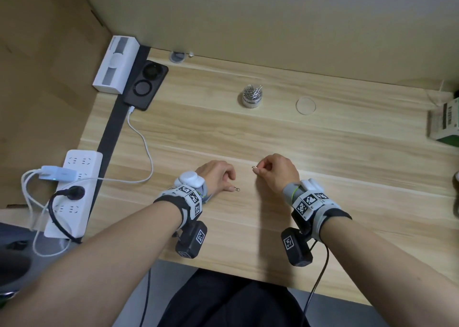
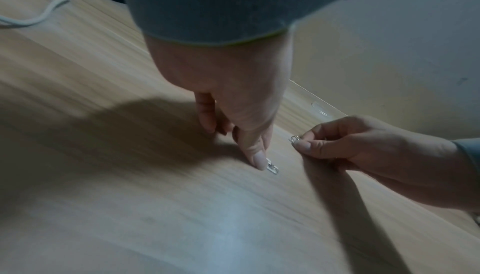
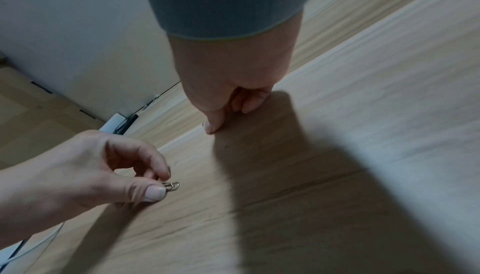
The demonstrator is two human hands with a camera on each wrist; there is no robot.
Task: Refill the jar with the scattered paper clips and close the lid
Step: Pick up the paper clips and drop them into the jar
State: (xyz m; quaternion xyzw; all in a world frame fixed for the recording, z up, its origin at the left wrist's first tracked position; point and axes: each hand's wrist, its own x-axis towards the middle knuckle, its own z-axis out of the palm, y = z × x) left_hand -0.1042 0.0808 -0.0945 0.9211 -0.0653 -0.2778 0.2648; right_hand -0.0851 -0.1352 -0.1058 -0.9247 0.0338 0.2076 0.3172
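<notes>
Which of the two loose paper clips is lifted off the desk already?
The paper clip pinched in the right hand. The other clip lies flat on the desk at the left hand's thumb tip.

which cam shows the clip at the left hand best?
Right wrist: the paper clip is sharp and unobstructed, pinched between the left hand thumb and finger. In the left wrist view the thumb half covers that clip. In the head view it is tiny.
</notes>
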